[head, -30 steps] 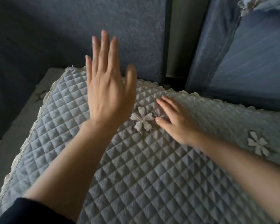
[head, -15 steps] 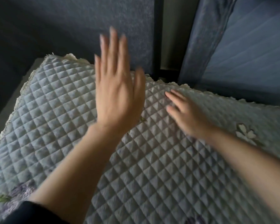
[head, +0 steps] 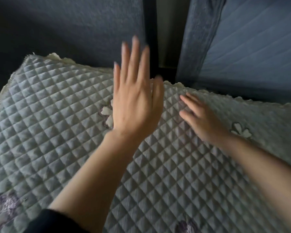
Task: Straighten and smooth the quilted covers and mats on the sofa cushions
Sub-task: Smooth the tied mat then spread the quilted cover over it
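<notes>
A grey-blue quilted cover (head: 53, 125) with a lace edge and white flower appliqués lies over the sofa seat and fills most of the view. My left hand (head: 134, 105) is raised above its middle, fingers straight and together, palm down, holding nothing. It partly hides a white flower (head: 106, 114). My right hand (head: 202, 120) lies flat on the cover near the back edge, fingers spread, beside another white flower (head: 241, 131).
Dark blue sofa back cushions (head: 74, 29) rise behind the cover. A dark gap (head: 150, 36) separates them from a second blue cushion (head: 252, 41) at the right. Purple embroidery (head: 3, 209) shows at the cover's near left corner.
The view has shifted, so the cover's back left corner now shows more. My left hand stays raised and has drifted right and forward. My right hand has slid a little along the cover.
</notes>
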### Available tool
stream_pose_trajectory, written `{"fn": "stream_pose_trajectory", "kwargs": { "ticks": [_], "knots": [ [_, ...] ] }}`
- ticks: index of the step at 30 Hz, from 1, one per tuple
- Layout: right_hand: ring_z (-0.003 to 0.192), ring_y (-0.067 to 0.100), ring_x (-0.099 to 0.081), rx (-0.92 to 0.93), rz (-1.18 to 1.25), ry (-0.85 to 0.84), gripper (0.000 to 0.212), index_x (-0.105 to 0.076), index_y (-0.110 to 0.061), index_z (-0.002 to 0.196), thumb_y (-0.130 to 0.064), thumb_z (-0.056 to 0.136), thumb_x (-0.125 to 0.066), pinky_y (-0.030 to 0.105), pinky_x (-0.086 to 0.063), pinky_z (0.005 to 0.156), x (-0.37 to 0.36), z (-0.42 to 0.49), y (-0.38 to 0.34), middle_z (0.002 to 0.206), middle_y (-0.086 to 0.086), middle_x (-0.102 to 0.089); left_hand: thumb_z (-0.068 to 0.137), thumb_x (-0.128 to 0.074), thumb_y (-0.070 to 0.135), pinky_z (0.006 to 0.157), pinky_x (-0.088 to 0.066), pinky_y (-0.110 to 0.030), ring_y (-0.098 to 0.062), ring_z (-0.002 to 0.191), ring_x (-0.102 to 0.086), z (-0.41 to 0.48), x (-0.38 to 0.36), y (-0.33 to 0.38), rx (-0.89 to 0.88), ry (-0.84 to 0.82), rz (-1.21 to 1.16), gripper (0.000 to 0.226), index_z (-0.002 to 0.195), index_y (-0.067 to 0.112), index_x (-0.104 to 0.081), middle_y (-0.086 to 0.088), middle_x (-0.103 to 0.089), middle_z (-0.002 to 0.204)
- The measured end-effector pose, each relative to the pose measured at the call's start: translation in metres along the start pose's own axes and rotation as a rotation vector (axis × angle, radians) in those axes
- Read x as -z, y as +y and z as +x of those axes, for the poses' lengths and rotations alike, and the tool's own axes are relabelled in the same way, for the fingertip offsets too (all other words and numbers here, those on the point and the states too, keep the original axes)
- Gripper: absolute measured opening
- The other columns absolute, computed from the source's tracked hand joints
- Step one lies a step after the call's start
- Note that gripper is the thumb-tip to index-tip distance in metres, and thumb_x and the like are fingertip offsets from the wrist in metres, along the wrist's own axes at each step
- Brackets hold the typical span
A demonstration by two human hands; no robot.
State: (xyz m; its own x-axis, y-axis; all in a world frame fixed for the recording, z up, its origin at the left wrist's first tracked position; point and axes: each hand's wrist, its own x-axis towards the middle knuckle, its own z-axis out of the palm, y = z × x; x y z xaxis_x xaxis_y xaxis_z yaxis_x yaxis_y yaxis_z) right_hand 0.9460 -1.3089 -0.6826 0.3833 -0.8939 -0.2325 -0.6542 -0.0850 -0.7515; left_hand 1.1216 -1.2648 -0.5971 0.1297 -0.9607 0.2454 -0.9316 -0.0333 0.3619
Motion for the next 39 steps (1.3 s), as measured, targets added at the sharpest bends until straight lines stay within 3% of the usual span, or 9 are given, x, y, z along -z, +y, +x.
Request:
{"fn": "stream_pose_trajectory", "kwargs": {
  "ticks": [6,11,14,21,24,27,30,35,39],
  "knots": [
    [0.145,0.024,-0.021,0.272,0.158,0.786,0.049,-0.033,-0.002,0.145,-0.022,0.101,-0.035,0.038,-0.014,0.12,0.066,0.016,-0.056,0.154,0.014,-0.029,0.102,-0.017,0.042,0.11,0.025,-0.026,-0.009,0.143,0.025,-0.034,-0.04,-0.006,0.069,-0.43,0.159,0.061,0.155,0.019,0.002,0.003,0.015,0.161],
    [0.148,0.016,-0.004,0.034,-0.378,0.245,0.068,-0.014,-0.013,0.152,-0.054,0.098,-0.007,0.033,-0.003,0.121,-0.005,-0.036,0.063,0.159,-0.002,-0.004,0.1,-0.03,0.034,0.115,0.014,-0.028,-0.017,0.147,0.013,0.014,-0.007,0.041,0.039,0.067,-0.092,0.061,0.154,0.012,-0.011,-0.003,0.003,0.162],
    [0.146,0.008,-0.009,0.009,-0.174,0.093,0.054,-0.023,-0.016,0.15,-0.04,0.102,-0.031,0.024,-0.005,0.117,0.013,-0.027,0.077,0.157,-0.006,-0.011,0.1,-0.029,0.031,0.117,0.011,-0.03,-0.02,0.148,0.009,0.016,-0.022,0.059,-0.041,0.106,-0.086,0.06,0.154,0.011,-0.012,-0.001,0.004,0.161],
    [0.142,0.021,-0.029,0.065,0.126,0.875,0.052,-0.036,-0.003,0.144,-0.024,0.097,-0.035,0.03,-0.018,0.118,0.108,-0.023,0.047,0.151,0.013,-0.034,0.1,-0.009,0.044,0.112,0.022,-0.03,-0.016,0.144,0.025,-0.036,-0.088,0.057,0.01,-0.564,0.253,0.065,0.153,0.01,0.009,-0.008,0.02,0.159],
    [0.147,0.022,-0.013,0.077,-0.303,0.441,0.064,-0.026,-0.006,0.149,-0.045,0.101,-0.012,0.048,-0.017,0.118,0.039,-0.058,0.107,0.157,0.013,-0.019,0.1,-0.019,0.044,0.112,0.017,-0.026,-0.017,0.146,0.018,-0.01,-0.071,0.081,0.004,-0.281,0.092,0.067,0.153,0.008,0.001,-0.008,0.013,0.161],
    [0.146,0.01,0.002,0.047,-0.356,0.155,0.063,-0.019,-0.021,0.152,-0.052,0.097,-0.015,0.029,0.0,0.119,0.027,-0.062,0.14,0.159,-0.002,-0.006,0.099,-0.029,0.035,0.117,0.009,-0.028,-0.02,0.148,0.01,0.007,-0.065,0.108,-0.044,0.067,-0.069,0.065,0.153,0.006,-0.007,-0.007,0.005,0.161],
    [0.144,0.013,-0.022,-0.012,0.027,0.195,0.051,-0.031,-0.019,0.149,-0.036,0.101,-0.039,0.025,-0.015,0.117,0.074,-0.048,0.12,0.156,-0.001,-0.025,0.099,-0.021,0.041,0.118,0.011,-0.029,-0.017,0.146,0.016,-0.012,-0.097,0.118,-0.057,-0.144,0.03,0.067,0.154,0.007,-0.006,-0.002,0.012,0.158],
    [0.146,0.019,-0.02,0.115,0.144,0.82,0.053,-0.031,-0.007,0.147,-0.025,0.098,-0.036,0.034,-0.013,0.12,0.152,-0.034,0.106,0.155,0.004,-0.026,0.102,-0.01,0.043,0.11,0.022,-0.027,-0.01,0.14,0.028,-0.034,-0.139,0.128,0.1,-0.555,0.178,0.063,0.152,0.012,0.012,-0.004,0.023,0.159],
    [0.146,0.025,-0.018,0.012,-0.313,0.361,0.064,-0.025,-0.013,0.15,-0.046,0.095,-0.019,0.048,-0.024,0.116,0.091,-0.068,0.195,0.159,0.009,-0.018,0.1,-0.023,0.038,0.115,0.017,-0.025,-0.013,0.145,0.018,-0.016,-0.126,0.168,-0.029,-0.15,0.003,0.064,0.153,0.008,-0.004,-0.006,0.009,0.161]
  ]
}}
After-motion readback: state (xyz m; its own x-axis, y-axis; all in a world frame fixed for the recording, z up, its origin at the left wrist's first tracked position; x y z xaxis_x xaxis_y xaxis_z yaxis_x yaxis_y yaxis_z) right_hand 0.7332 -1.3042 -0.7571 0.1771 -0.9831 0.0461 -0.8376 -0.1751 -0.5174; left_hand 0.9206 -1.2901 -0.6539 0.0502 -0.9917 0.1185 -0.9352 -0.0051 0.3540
